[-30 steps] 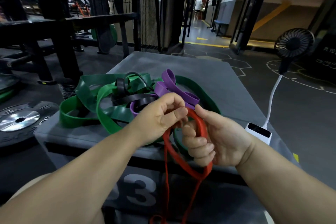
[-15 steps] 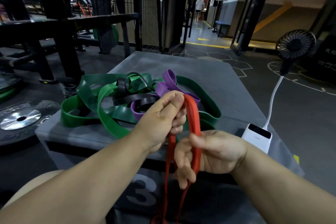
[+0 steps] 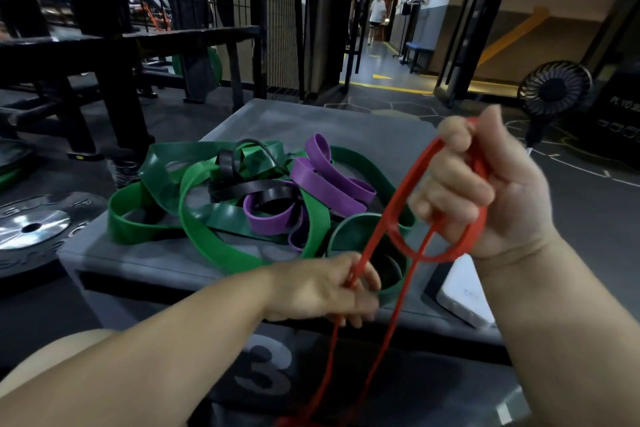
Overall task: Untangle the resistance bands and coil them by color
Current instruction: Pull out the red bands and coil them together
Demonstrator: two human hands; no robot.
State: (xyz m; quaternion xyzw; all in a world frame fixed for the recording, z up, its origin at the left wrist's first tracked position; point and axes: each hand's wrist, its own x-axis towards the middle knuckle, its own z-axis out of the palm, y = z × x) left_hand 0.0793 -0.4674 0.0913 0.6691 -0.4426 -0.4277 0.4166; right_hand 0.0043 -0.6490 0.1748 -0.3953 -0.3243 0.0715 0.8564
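A tangle of green bands (image 3: 207, 236), purple bands (image 3: 329, 184) and a black band (image 3: 256, 189) is lying on a grey bench (image 3: 346, 121), filling its left and middle and reaching toward the near edge. A white power bank (image 3: 464, 295) is sitting at the bench's near right corner, just below the right hand (image 3: 485, 191), and a small fan (image 3: 554, 87) is showing beyond it. A weight plate (image 3: 31, 229) is lying on the floor to the left, a dark rack (image 3: 104, 45) is rising behind it, and a person (image 3: 376, 15) is showing in the far corridor.

The right hand is holding the red band (image 3: 391, 215) up over the bench's right side, its fingers (image 3: 453, 184) curling tightly round gathered loops, one loop hanging below the fist. The left hand (image 3: 322, 291), lower and nearer, is pinching a strand of the same band between its fingers (image 3: 360, 298) over the near edge, in front of a green loop. Red strands are trailing down past the bench's front face, marked 3. Open bench top is showing beyond the tangle, up to the far edge.
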